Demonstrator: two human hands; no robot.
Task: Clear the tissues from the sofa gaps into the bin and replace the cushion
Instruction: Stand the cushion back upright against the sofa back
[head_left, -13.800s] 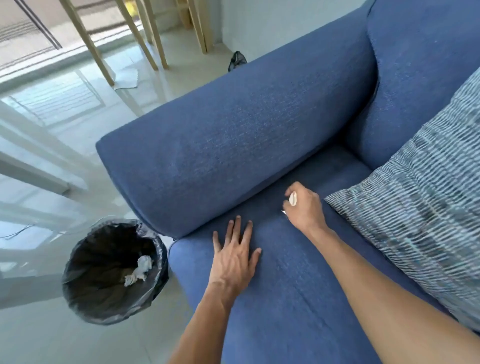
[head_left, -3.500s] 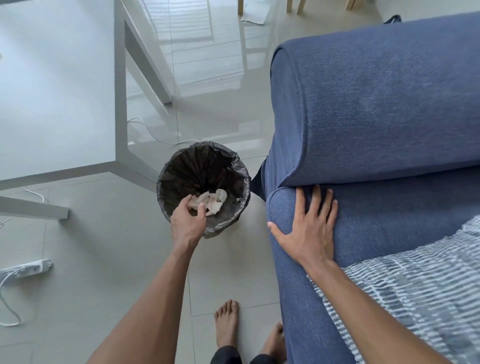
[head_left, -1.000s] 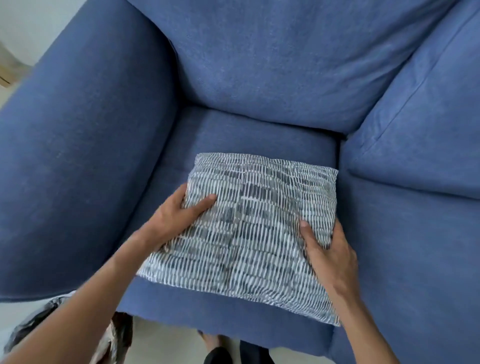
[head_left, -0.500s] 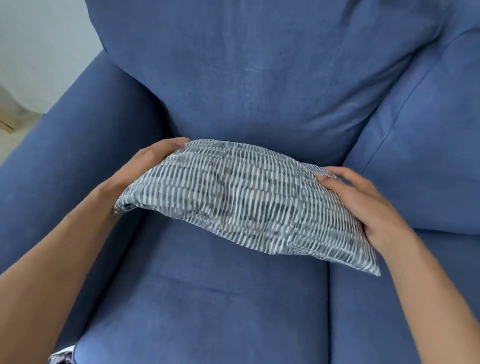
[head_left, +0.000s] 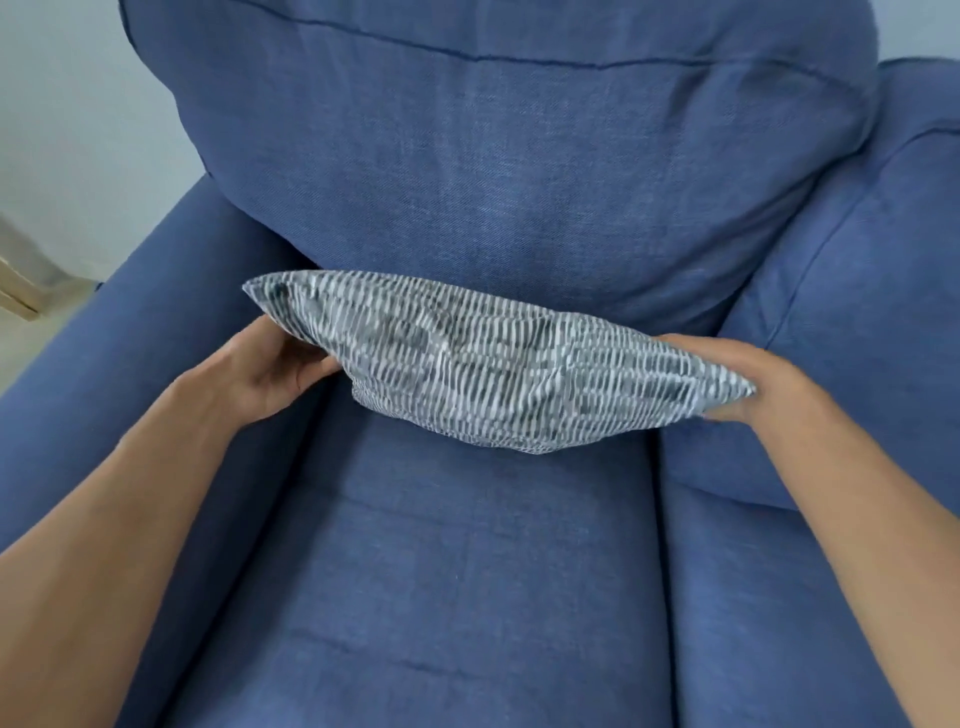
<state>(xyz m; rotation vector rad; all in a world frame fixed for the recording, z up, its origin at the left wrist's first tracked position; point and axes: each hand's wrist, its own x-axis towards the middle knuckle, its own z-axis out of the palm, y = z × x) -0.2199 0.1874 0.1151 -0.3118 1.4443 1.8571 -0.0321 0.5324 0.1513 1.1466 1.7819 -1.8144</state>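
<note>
A grey-and-white striped cushion (head_left: 493, 369) hangs just above the blue sofa seat (head_left: 457, 571), close to the blue back cushion (head_left: 519, 171). My left hand (head_left: 270, 369) grips its left end from below. My right hand (head_left: 748, 379) grips its right corner. The cushion lies nearly flat, edge toward me. No tissue and no bin are in view.
The sofa's left armrest (head_left: 119, 374) runs along the left side. A second blue back cushion (head_left: 857, 322) stands at the right. A pale wall (head_left: 78, 130) and a strip of floor show at the upper left.
Both hands have lifted the cushion off the seat and carried it back toward the back cushion. Earlier, my left hand dropped tissue into the bin.
</note>
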